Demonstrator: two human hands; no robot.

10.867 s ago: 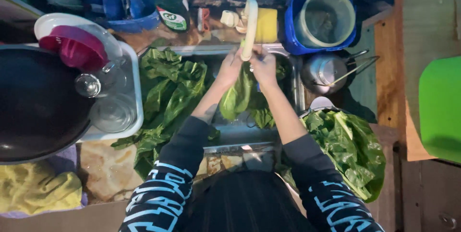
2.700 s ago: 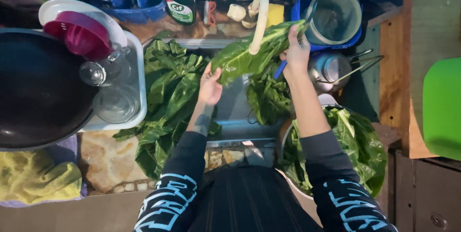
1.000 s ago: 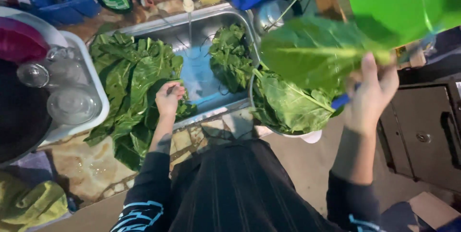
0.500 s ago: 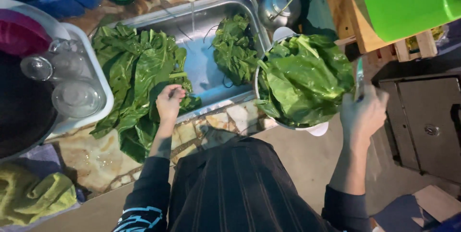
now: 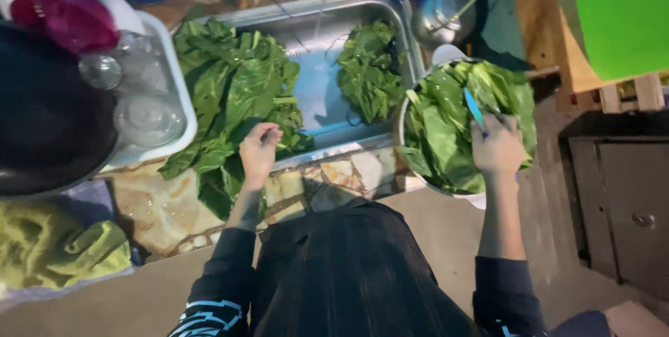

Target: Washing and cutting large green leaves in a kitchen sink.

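- While the right hand (image 5: pixel 496 147) rests on the greens at the right of the frame, its fingers are curled around a thin blue tool (image 5: pixel 473 106), whose kind I cannot tell.
- The left hand (image 5: pixel 258 150), at centre left, pinches the stem end of one large leaf (image 5: pixel 230 110) in the left pile.
- Three heaps of greens show: the wide pile draped over the sink's left edge, a smaller dark bunch (image 5: pixel 368 72) inside the metal sink (image 5: pixel 317 20), and a full bowl of leaves (image 5: pixel 453 128) at the right.
- The leaves are broad, glossy, deep green, with pale ribs; those in the bowl look lighter.
- At upper left, one white tub (image 5: pixel 174 79) holds two upturned clear glasses (image 5: pixel 143 117) and a pink bowl (image 5: pixel 66 16).
- One yellow-green cloth (image 5: pixel 63 246) lies at lower left.
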